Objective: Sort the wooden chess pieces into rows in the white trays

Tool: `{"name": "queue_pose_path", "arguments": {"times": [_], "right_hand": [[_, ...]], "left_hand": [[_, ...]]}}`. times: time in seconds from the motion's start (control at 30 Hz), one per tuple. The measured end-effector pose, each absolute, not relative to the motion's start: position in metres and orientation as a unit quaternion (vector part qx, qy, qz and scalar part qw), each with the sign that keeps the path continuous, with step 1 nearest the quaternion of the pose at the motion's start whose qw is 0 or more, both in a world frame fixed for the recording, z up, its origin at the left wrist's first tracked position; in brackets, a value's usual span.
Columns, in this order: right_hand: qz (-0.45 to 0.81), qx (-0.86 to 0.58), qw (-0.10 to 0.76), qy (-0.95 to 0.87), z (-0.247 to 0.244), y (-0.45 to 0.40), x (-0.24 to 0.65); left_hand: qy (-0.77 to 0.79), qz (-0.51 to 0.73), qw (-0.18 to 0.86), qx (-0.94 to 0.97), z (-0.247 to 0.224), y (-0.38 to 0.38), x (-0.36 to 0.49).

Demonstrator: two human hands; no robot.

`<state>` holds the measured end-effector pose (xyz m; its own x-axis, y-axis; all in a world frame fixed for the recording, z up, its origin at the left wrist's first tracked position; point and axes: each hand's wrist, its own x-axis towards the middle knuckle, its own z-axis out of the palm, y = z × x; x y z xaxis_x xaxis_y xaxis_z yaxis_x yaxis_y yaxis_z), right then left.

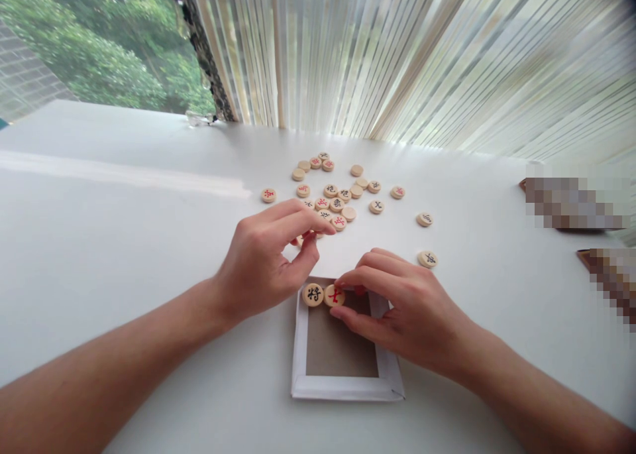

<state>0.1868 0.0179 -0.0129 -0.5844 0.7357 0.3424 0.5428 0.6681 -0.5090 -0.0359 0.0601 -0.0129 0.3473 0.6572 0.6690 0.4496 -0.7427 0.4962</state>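
Note:
A shallow white-edged box (342, 386) with a grey-brown bottom lies on the white table. In its far left corner sits a round wooden piece with a black character (313, 295). Beside it is a piece with a red character (334, 295), pinched between the thumb and index finger of my right hand (402, 301). My left hand (273, 255) hovers over the near edge of the scattered pieces, thumb and index finger bent toward each other with a gap; nothing shows between them. A red-marked piece (338, 223) lies just by its index fingertip.
Several wooden pieces, some blank side up, are spread over the white table (124, 255) beyond the box. One black-marked piece (427, 259) lies beyond my right hand. Two blurred-out objects (571, 203) stand at the right. A string curtain (328, 56) hangs behind.

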Motion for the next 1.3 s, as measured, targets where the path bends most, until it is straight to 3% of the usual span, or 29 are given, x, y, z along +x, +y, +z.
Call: {"name": "queue_pose_path", "arguments": {"times": [0.4,0.83,1.3], "right_hand": [[0.168,-0.368,0.29,-0.867,-0.008,0.018,0.189],[0.147,-0.532,0.443,-0.707,-0.014,0.047,0.21],[0.072,-0.587,0.453,-0.667,-0.025,0.068,0.228]], "left_hand": [[0.35,0.451,0.114,0.813,-0.011,0.06,-0.037],[0.39,0.46,0.084,0.793,-0.015,0.082,-0.054],[0.419,0.449,0.063,0.786,-0.018,0.092,-0.062]]}}
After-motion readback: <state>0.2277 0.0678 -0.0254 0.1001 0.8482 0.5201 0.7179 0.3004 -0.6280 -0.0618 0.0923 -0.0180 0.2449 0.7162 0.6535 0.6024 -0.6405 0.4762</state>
